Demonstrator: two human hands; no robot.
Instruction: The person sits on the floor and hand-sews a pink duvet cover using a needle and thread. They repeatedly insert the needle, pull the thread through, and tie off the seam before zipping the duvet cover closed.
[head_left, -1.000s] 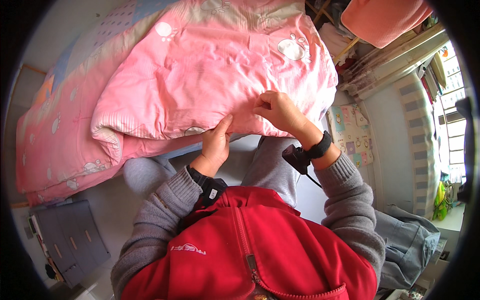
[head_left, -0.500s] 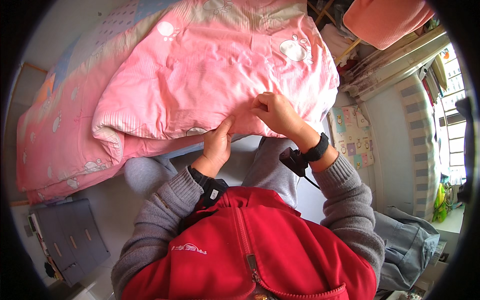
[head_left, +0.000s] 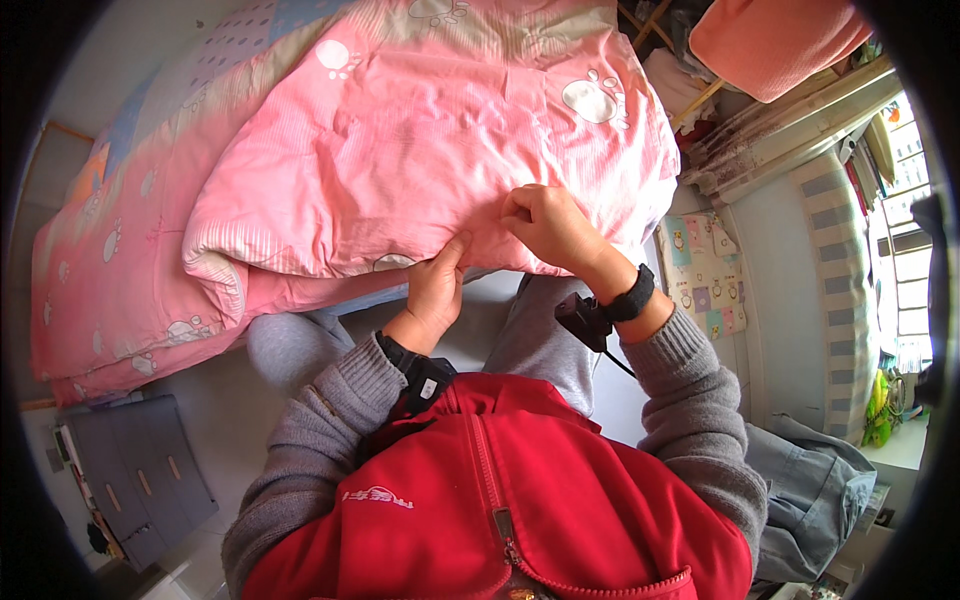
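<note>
A pink quilt (head_left: 400, 150) with white paw prints lies in front of me, its near edge hanging by my knees. My left hand (head_left: 436, 290) grips that edge, thumb on top and fingers out of sight below the cloth. Just to the right and a little farther in, my right hand (head_left: 548, 222) is closed in a pinch over the quilt. Its fingertips are turned down toward the fabric; anything between them is too small or hidden to make out. The cloth between the two hands is slightly puckered.
The quilt rests on a bed at the left and ahead. A grey cabinet (head_left: 135, 470) stands at lower left. At right are a patterned mat (head_left: 703, 270), grey cloth (head_left: 810, 490) and a window (head_left: 905, 230). A salmon-pink padded item (head_left: 775, 45) is at upper right.
</note>
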